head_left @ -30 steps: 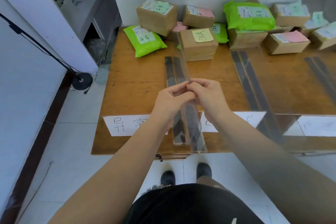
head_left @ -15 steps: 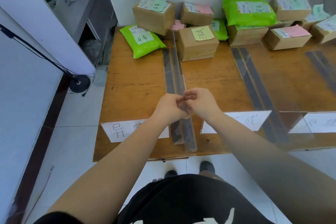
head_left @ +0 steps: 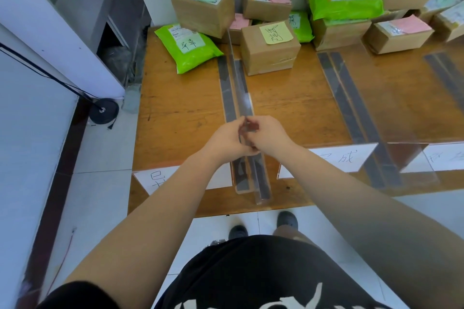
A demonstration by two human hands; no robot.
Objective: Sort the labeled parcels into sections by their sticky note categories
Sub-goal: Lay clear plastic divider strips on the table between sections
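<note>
The wooden surface [head_left: 180, 113] stands against a white wall, with white tiled floor to my left. Since a second ago I have lowered the clear divider strip [head_left: 241, 88] from a raised tilt until it lies along the dark tape line, and my hands have come down with it. My left hand [head_left: 227, 139] and right hand [head_left: 267, 137] meet over the strip, fingers curled and pinching it from either side. The parcels sit unmoved along the far edge: I count three green bags, the nearest a green bag [head_left: 187, 46], and at least seven cardboard boxes, the nearest carrying a yellow note [head_left: 275, 32]; more at the right edge are cut off. Three white paper labels [head_left: 346, 158] lie along the near edge.
</note>
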